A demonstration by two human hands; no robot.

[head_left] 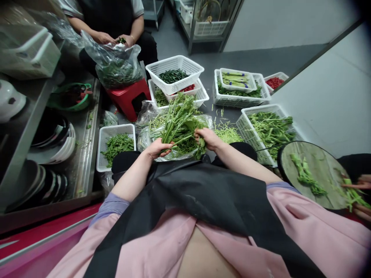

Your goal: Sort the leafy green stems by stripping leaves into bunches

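My left hand (159, 149) is closed round the stem ends of a bunch of leafy green stalks (178, 119), whose leafy tops point away from me. Just to the right, my right hand (206, 139) is closed on some green leaves (200, 148) that hang below the fingers. Both hands are above a clear plastic bag (146, 137) heaped with greens, in front of my black apron (203, 185). The exact kind of vegetable is hard to make out.
A white basket of loose leaves (118, 148) stands left; a basket of green stalks (271, 129) stands right. Stacked baskets (175, 63) with green and red peppers are ahead. A co-worker sits behind a red stool (127, 98). Another person's hands work at a round chopping board (314, 173).
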